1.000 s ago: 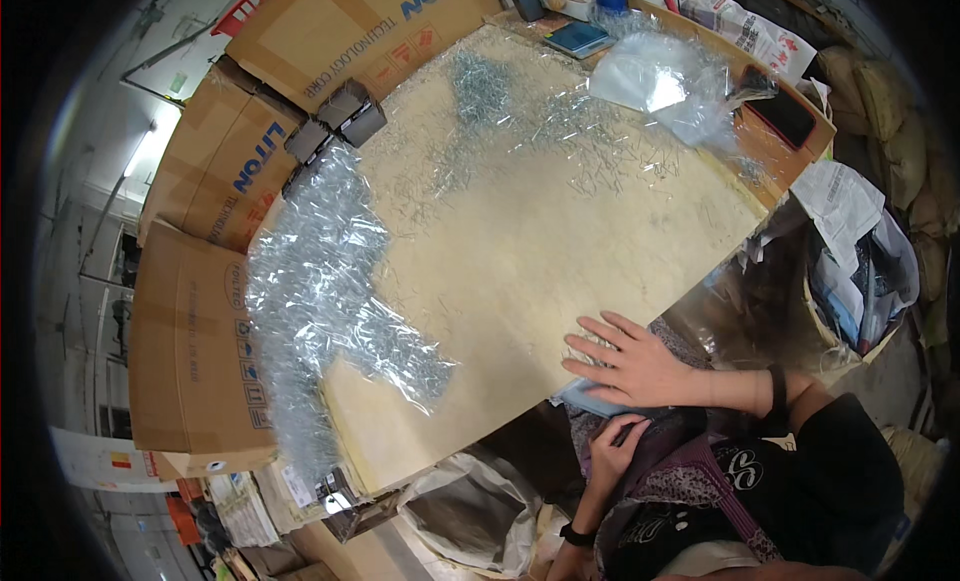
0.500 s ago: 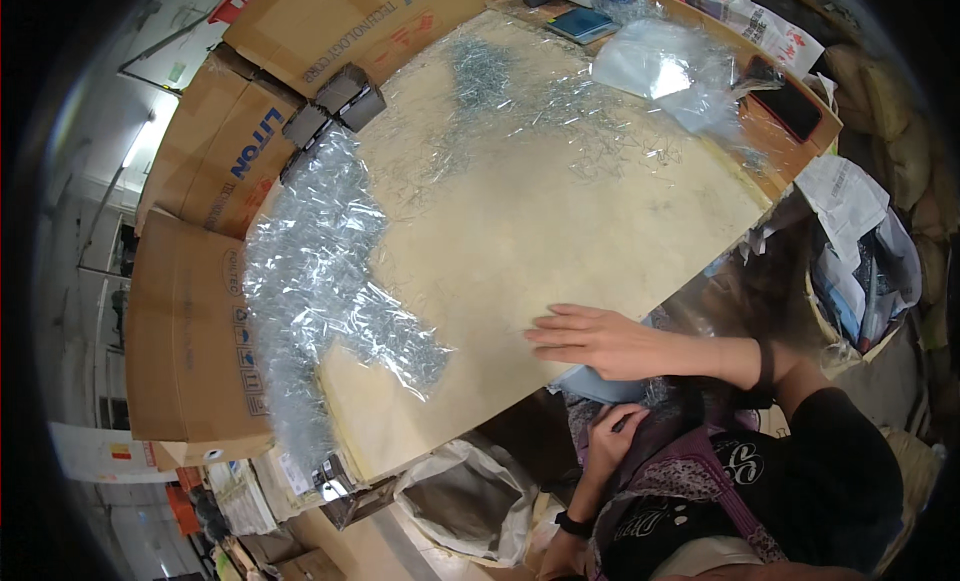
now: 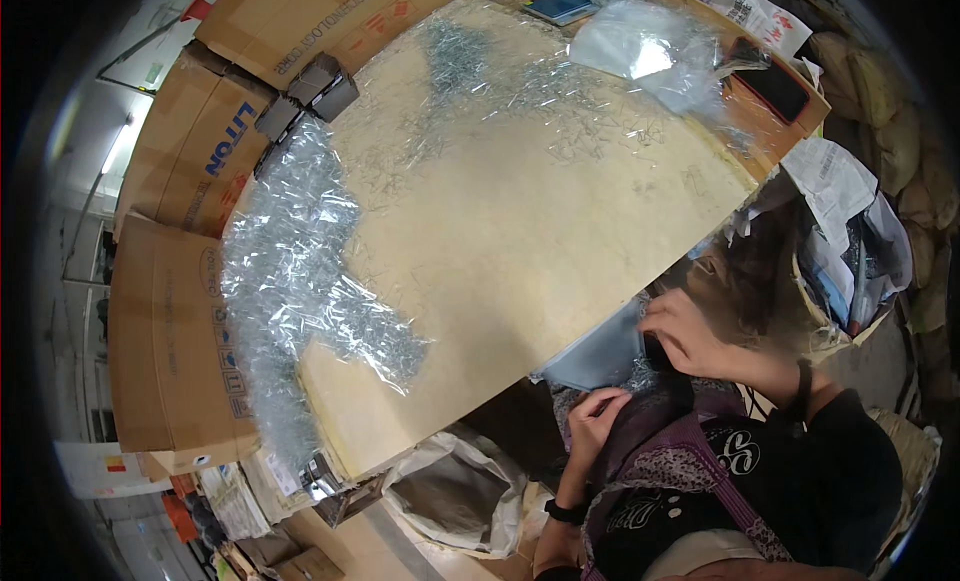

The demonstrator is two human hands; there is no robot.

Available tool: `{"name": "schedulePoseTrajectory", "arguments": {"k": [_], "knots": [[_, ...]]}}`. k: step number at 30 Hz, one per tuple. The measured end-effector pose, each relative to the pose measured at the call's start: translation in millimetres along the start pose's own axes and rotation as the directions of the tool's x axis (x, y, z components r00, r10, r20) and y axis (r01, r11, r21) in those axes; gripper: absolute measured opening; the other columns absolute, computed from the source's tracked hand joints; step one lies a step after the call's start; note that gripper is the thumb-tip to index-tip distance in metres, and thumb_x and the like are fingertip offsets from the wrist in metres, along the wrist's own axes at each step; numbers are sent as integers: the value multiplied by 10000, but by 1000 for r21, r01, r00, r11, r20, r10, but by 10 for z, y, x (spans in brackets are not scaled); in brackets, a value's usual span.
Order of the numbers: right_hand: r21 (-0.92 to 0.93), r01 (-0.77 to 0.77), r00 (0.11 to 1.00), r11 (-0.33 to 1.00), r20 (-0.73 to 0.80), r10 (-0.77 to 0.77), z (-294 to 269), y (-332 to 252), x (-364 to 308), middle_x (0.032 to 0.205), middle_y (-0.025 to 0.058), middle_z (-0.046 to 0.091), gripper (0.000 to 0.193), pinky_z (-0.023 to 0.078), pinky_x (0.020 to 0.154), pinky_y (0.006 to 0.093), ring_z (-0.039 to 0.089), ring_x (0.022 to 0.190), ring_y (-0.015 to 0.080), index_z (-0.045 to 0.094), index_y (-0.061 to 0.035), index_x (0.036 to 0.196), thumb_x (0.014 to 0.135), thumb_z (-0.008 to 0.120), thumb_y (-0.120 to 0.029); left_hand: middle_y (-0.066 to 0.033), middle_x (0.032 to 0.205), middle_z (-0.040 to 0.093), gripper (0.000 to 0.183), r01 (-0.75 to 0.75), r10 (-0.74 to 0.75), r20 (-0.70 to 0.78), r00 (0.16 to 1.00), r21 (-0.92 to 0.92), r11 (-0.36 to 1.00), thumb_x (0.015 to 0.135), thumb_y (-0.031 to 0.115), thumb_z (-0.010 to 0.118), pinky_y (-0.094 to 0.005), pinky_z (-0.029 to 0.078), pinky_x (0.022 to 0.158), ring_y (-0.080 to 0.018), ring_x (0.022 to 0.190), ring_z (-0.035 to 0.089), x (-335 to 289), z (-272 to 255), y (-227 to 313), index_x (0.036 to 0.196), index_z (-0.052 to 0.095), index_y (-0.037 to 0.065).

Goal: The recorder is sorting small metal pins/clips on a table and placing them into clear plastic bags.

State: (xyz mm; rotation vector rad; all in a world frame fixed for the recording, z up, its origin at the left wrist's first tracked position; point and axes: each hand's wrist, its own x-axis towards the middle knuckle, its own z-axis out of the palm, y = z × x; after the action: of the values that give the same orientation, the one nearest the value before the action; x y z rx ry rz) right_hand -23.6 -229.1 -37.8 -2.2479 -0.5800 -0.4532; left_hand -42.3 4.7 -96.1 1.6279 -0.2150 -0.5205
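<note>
My left hand (image 3: 594,423) is low in front of my body, fingers bent together in a pinch; whatever they hold is too small to make out. Up and to the right of it, my right hand (image 3: 688,333) curls its fingers beside a blue-grey container (image 3: 598,353), which sits at the table's front edge over my lap. Anything in the right fingers is hidden. Thin shiny clear pieces (image 3: 642,379) lie on my lap between the hands. A large heap of similar thin clear pieces (image 3: 290,231) covers the table's left side.
Cardboard boxes (image 3: 175,331) wall the wooden table (image 3: 500,231) on the left. Small dark boxes (image 3: 322,87) stand by the heap. Clear plastic bags (image 3: 625,46) and a phone (image 3: 770,89) lie at the far right. A lined bin (image 3: 455,486) is below the front edge.
My right hand has left the tabletop, moving right and down to the blue-grey container. My left hand stays low near my lap. The whole view has shifted slightly.
</note>
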Motion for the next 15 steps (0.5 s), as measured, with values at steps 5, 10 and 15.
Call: {"name": "schedulePoseTrajectory", "arguments": {"k": [5,10,15], "knots": [[22,-302,944,953,147,296,1,-126,-245,930,119,544,175,421,826,368,521,893,314,640,-87,1035,874,644,-156,-114,865,708,78,-68,66,27,997,89,994,798,-2,688,-285,494,750,-201,788,663,-18,86,32,875,701,-3],[299,-384,883,873,394,254,132,-3,-438,988,105,563,182,388,891,400,527,946,306,648,-87,1048,882,620,-156,-114,874,710,84,-46,50,-34,998,124,991,797,-9,685,-287,493,759,-206,799,666,-15,85,86,880,700,-8],[152,-341,914,928,282,290,131,-75,-347,998,108,536,188,357,874,377,502,978,286,658,-99,1006,857,664,-214,-102,875,712,75,0,4,-63,998,50,999,812,-5,678,-289,494,761,-185,807,663,5,36,55,884,699,-16]]}}
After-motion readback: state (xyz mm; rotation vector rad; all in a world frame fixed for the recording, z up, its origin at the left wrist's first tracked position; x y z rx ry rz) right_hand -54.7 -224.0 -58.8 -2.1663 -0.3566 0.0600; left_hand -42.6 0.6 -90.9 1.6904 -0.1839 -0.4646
